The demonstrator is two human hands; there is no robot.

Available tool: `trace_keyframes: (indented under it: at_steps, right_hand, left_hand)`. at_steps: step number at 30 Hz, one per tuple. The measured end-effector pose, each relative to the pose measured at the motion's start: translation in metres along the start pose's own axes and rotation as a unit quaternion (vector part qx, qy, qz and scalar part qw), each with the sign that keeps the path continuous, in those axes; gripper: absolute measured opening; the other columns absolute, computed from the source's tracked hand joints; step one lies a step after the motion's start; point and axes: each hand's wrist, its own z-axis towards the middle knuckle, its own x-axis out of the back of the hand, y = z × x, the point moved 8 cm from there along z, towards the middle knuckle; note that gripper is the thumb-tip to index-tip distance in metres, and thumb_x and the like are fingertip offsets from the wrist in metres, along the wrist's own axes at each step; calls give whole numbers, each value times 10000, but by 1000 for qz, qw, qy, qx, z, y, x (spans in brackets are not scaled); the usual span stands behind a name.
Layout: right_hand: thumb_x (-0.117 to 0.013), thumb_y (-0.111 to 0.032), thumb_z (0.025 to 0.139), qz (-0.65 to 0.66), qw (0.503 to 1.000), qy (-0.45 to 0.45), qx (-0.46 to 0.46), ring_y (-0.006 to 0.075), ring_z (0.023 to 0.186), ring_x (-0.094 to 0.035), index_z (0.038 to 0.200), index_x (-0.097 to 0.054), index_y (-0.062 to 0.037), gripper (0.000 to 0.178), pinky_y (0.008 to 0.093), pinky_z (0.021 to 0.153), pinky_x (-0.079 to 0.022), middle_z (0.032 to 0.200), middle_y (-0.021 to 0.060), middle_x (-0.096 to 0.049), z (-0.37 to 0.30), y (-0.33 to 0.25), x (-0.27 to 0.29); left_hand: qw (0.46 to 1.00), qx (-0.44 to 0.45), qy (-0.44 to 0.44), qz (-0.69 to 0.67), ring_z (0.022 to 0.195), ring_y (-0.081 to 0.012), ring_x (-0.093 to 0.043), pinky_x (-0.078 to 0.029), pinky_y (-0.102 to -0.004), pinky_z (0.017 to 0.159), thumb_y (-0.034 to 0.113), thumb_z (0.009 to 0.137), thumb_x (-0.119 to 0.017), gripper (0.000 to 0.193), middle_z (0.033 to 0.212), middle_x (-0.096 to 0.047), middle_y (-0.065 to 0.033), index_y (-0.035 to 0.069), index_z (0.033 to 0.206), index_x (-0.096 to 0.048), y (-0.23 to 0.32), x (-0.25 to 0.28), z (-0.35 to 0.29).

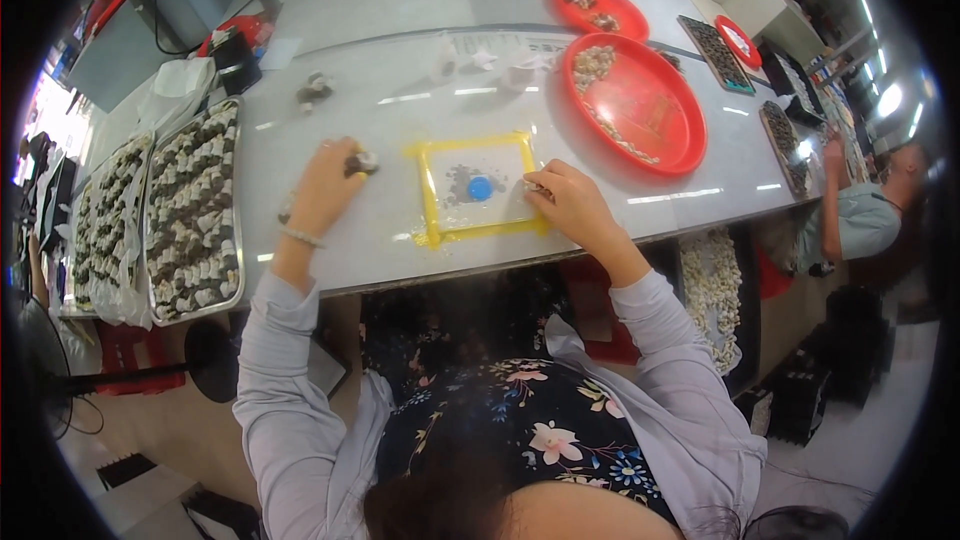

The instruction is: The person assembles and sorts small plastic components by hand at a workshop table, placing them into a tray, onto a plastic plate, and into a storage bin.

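My left hand (328, 180) rests on the grey table and pinches a small dark and white part (362, 162) at its fingertips. My right hand (568, 198) sits at the right edge of a yellow-taped square (432, 198) and pinches a small pale piece (530, 183). Inside the square lie a blue round cap (481, 187) and a patch of dark dust (458, 180).
Metal trays (232, 240) packed with dark and white parts stand at the left. A large red tray (650, 115) with pale pieces sits at the right, a smaller red one (600, 8) behind it. Another person (865, 215) sits at the far right. A bin of white pieces (712, 285) is under the table edge.
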Motion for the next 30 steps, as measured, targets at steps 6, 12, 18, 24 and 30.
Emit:
trace_keyframes:
  at_steps: [6, 12, 18, 24, 30]
  right_hand:
    - [-664, -102, 690, -82, 987, 63, 125, 240, 736, -563, 917, -627, -40, 238, 333, 638, -443, 786, 83, -575, -5, -24, 2]
    - [-651, -81, 705, -91, 976, 82, 181, 224, 744, -559, 915, -631, -41, 214, 331, 653, -442, 827, 66, -608, -18, -41, 0]
    - [-635, -64, 732, -11, 989, 61, 138, 235, 756, -560, 904, -638, -26, 176, 331, 685, -457, 848, 84, -606, -14, -33, 2]
    - [-635, -61, 735, 20, 995, 27, 98, 252, 792, -561, 909, -632, -15, 180, 327, 700, -463, 852, 105, -583, 0, -34, 2]
    - [-629, -71, 746, 108, 991, -22, 80, 268, 790, -564, 901, -628, -17, 164, 322, 694, -455, 848, 111, -572, 27, -43, -6]
  left_hand:
    - [998, 21, -31, -48, 801, -283, -539, -462, -328, 702, 23, 676, -605, 309, 888, -507, -160, -2, 975, -533, 7, 1, -8]
    - [999, 5, -6, -51, 763, -248, -571, -472, -309, 701, 22, 699, -606, 289, 883, -582, -146, -17, 979, -547, 14, 9, -12]
    - [820, 95, -43, -563, 868, -237, -616, -497, -289, 776, 41, 824, -516, 272, 1014, -596, -183, -31, 1087, -512, 27, -14, -45]
    - [610, 185, -44, -769, 889, -272, -610, -509, -302, 792, 7, 869, -438, 327, 1069, -556, -236, -51, 1190, -436, 53, -53, -83]
    - [564, 210, -37, -798, 922, -241, -597, -502, -268, 820, -20, 860, -455, 361, 1069, -555, -182, -44, 1220, -435, 63, -84, -92]
